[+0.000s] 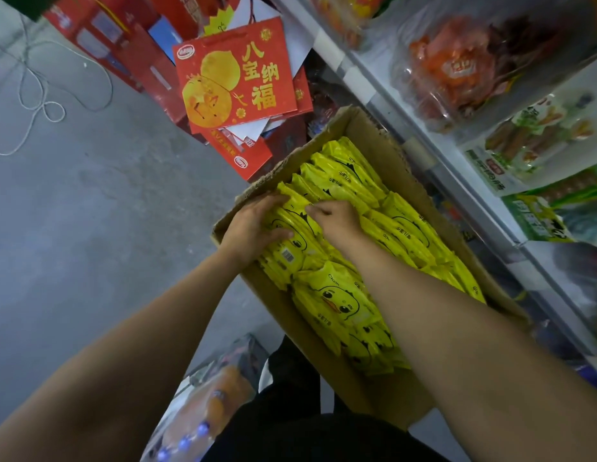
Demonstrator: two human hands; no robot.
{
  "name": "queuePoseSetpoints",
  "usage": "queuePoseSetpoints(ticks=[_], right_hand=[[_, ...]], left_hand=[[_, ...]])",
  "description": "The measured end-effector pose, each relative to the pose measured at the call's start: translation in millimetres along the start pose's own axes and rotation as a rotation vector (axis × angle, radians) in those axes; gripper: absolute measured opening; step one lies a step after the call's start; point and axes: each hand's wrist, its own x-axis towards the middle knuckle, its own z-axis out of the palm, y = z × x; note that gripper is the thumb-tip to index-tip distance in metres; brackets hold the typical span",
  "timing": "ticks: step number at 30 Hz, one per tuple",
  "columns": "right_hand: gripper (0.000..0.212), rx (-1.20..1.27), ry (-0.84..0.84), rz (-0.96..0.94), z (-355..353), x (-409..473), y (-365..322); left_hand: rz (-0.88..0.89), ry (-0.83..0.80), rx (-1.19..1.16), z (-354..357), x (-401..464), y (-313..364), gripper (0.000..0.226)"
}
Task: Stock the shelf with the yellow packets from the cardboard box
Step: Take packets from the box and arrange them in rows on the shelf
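Note:
An open cardboard box (pixel 374 138) stands on the floor beside the shelf, packed with several rows of yellow packets (pixel 337 298) printed with a duck face. Both my hands are inside its far left corner. My left hand (pixel 253 225) grips a stack of yellow packets (pixel 292 225) from the left side, fingers over the top edge and thumb across the front. My right hand (pixel 337 218) holds the same stack from the right, its fingers curled onto the packets' top. The shelf (pixel 434 151) runs along the right edge of the view.
The white shelf holds bagged snacks in orange (pixel 457 68) and green (pixel 537 211) packs. Red gift boxes (pixel 237 81) are piled on the floor beyond the carton. A pack of bottled drinks (pixel 207 401) lies at lower left. A thin cord (pixel 40 95) loops over the grey floor.

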Motion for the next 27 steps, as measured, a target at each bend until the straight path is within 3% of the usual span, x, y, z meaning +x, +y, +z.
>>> queuePoseSetpoints(ticks=[6, 11, 13, 16, 21, 27], right_hand=[[0.039, 0.32, 0.037, 0.101, -56, -6, 15], [0.04, 0.4, 0.002, 0.224, -87, -13, 30], [0.04, 0.461, -0.024, 0.248, -86, -19, 30], [0.024, 0.511, -0.048, 0.267, -80, -26, 34], [0.021, 0.555, -0.065, 0.26, -76, -36, 41], [0.032, 0.572, -0.055, 0.249, -88, -46, 36]], left_hand=[[-0.033, -0.043, 0.019, 8, 3, -3, 0.075], [-0.068, -0.084, 0.128, 19, 5, -3, 0.079], [-0.107, -0.043, 0.121, 24, 5, -2, 0.076], [-0.174, -0.001, 0.074, 26, 2, -2, 0.068], [-0.203, 0.012, 0.107, 19, -5, -1, 0.032], [-0.157, 0.095, 0.211, 19, -17, 6, 0.035]])
